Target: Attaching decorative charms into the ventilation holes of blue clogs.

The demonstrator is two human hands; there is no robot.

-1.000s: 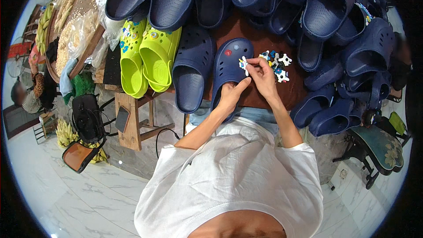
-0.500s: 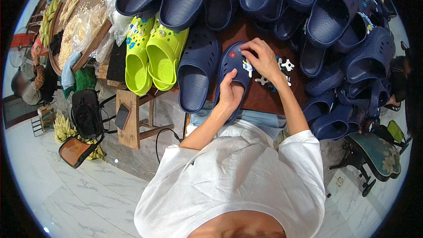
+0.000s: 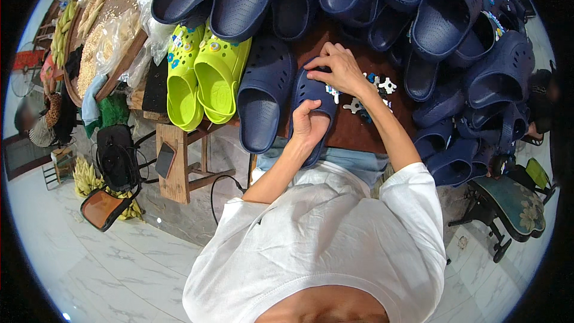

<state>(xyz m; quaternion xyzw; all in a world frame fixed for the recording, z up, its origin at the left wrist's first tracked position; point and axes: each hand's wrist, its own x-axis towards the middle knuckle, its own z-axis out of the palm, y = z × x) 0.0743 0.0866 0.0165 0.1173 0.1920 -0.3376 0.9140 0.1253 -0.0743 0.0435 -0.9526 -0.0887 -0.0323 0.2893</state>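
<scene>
A navy clog (image 3: 307, 90) lies on the brown tabletop right in front of me, toe pointing away. My left hand (image 3: 310, 124) grips it, thumb on top and fingers tucked inside the foot opening. Over its toe bends my right hand (image 3: 338, 70), thumb and fingertips brought together at the upper surface; whatever they pinch is too small or hidden to tell. A white charm (image 3: 332, 93) sits on the clog's right side. Loose white charms (image 3: 387, 86) lie just right of my right wrist. Another navy clog (image 3: 266, 87) rests alongside on the left.
Lime green clogs (image 3: 216, 78) with charms stand at left. Navy clogs (image 3: 445, 21) are heaped along the back and right. A wooden stool (image 3: 172, 173) bearing a phone (image 3: 165, 160) stands lower left, near a black chair (image 3: 116, 152). A patterned chair (image 3: 511, 206) is at right.
My right hand has shifted slightly left and up over the toe, and its fingers now cover the spot where a red charm showed. The left hand keeps its grip on the clog.
</scene>
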